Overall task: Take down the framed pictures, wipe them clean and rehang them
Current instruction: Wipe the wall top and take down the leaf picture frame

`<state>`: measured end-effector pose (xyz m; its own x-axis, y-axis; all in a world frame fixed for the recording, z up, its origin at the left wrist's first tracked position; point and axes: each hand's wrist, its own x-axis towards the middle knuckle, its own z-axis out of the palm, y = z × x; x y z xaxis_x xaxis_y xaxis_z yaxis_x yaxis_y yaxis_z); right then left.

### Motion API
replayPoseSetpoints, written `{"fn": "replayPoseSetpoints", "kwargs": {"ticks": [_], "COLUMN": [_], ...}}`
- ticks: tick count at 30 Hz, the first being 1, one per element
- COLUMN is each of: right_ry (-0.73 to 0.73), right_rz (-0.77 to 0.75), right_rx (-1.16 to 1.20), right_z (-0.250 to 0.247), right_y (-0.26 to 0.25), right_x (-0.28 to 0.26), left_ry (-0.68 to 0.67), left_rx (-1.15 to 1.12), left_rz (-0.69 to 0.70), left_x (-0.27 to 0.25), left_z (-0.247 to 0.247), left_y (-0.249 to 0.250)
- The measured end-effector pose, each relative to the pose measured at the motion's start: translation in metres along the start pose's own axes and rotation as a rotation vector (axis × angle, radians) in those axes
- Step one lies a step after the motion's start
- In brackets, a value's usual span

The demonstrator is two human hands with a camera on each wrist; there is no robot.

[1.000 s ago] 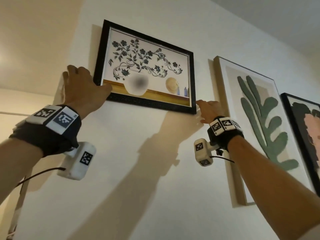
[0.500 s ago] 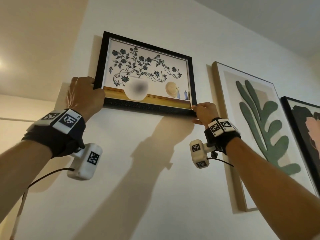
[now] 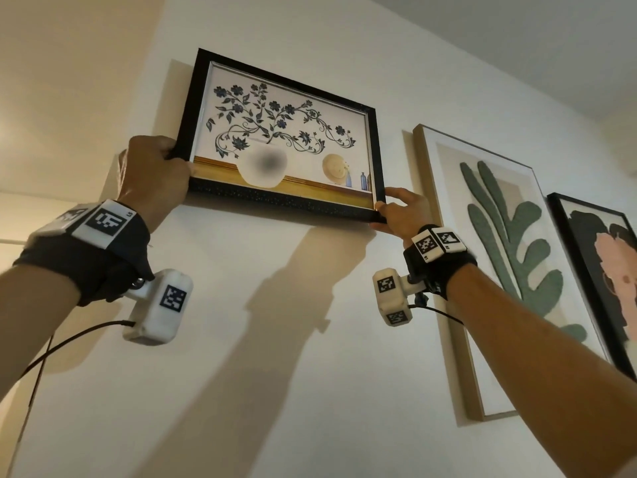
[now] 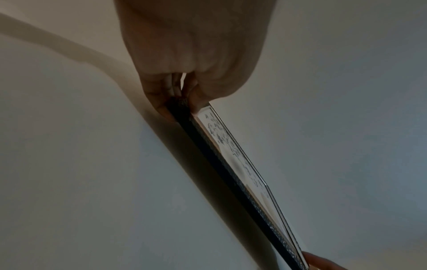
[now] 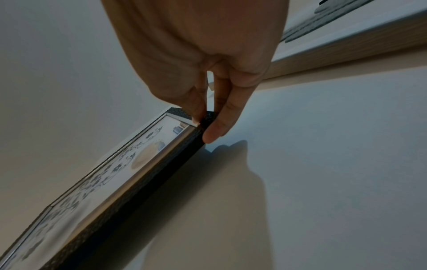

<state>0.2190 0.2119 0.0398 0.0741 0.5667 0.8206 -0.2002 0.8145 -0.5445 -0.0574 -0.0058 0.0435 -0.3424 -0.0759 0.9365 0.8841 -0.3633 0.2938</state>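
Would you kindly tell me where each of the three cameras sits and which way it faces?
Head: worn on the head, looking up at the wall; both forearms show, left hand and right hand gripping the black-framed flower picture.
Left wrist: under the left hand, looking along the frame's bottom edge.
Right wrist: under the right hand, looking along the same frame; the wood-framed leaf picture is behind.
Shared: all views show the black frame.

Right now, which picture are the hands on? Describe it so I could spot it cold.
On the pale wall hang three pictures in a row. It is the leftmost, the black-framed floral print, with the left hand and right hand gripping its lower corners. Unlike the wood-framed leaf print beside it, it is wider than tall and shows blue flowers in a white vase.
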Motion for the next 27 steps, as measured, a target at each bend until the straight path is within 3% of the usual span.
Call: {"fn": "replayPoseSetpoints", "kwargs": {"ticks": [27], "right_ry": [-0.025], "right_rz": [-0.034], "right_rx": [-0.015], "right_z": [-0.008], "right_y": [-0.003], "right_x": [0.006], "left_ry": [0.045], "left_rx": [-0.258], "left_rz": [-0.05], "left_x": [0.023], "left_z": [0.017], "left_y": [-0.034]}}
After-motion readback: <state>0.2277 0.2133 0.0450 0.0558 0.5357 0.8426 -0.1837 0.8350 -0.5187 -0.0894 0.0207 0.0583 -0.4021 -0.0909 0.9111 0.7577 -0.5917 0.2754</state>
